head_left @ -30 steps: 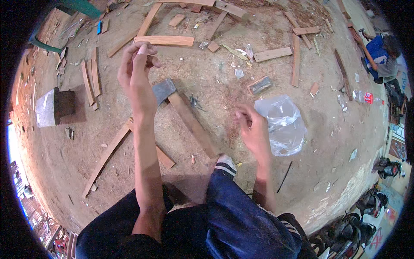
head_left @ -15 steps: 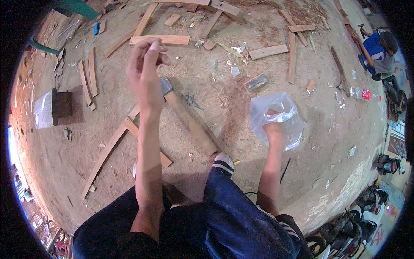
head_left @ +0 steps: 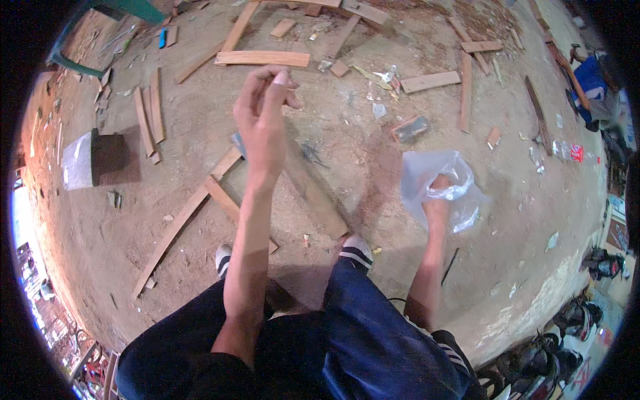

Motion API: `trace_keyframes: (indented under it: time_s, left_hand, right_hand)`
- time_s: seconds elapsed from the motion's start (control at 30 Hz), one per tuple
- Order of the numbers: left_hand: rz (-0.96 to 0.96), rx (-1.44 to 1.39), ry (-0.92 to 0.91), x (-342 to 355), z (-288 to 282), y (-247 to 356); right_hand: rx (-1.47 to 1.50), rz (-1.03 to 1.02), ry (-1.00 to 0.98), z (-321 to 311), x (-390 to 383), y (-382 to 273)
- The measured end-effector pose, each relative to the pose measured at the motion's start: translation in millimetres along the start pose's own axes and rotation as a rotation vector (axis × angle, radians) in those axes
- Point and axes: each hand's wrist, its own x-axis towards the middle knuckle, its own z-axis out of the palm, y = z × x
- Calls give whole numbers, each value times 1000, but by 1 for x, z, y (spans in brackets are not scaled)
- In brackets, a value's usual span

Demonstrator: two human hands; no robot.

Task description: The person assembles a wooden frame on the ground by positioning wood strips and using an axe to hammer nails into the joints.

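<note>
My left hand (head_left: 265, 113) is raised over the ground, fingers curled in and thumb against them; anything between them is too small to make out. Beneath it lies a thick wooden plank (head_left: 315, 197) running toward my right foot, with a grey piece (head_left: 238, 143) at its far end, partly hidden by my wrist. Several dark nails (head_left: 313, 155) are scattered beside the plank. On the right, my right hand (head_left: 437, 200) reaches into a clear plastic bag (head_left: 417, 175); its fingers are obscured by the plastic.
Nailed strips (head_left: 177, 227) lie at left, near a grey block (head_left: 80, 160). A wood block (head_left: 409, 129) sits beyond the bag. Loose boards (head_left: 263, 59) and scraps cover the far ground. At far right, another person (head_left: 590, 87) crouches with a hammer.
My left hand has moved right, now over the plank's far end. My right hand stays in the bag. The whole view has shifted slightly.
</note>
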Motion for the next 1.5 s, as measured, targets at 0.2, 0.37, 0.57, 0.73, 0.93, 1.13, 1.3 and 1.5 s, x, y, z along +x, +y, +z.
trace_keyframes:
  time_s: [0.2, 0.37, 0.57, 0.73, 0.93, 1.13, 1.3, 1.5]
  left_hand:
    - [6, 96, 24, 2, -5, -3]
    - [-35, -15, -3, 3, -12, -11]
    - [-29, -20, -11, 4, -14, -16]
    - [-10, -2, -9, 4, -14, -9]
    - [6, 17, 15, 3, -15, -12]
    - [5, -3, 6, 2, -18, -7]
    - [-10, 159, -39, 1, -11, -13]
    - [-111, 500, -392, -10, -2, -21]
  right_hand:
    - [234, 194, -29, -91, -1, -50]
    - [494, 393, 205, -154, -18, -80]
    - [485, 366, 313, -182, -34, -99]
    - [504, 397, 283, -183, -36, -132]
    - [547, 21, -76, -56, -6, -157]
    - [660, -40, -514, 64, 22, -162]
    - [526, -204, -106, 65, 1, -140]
    - [593, 196, 620, -53, -62, -95]
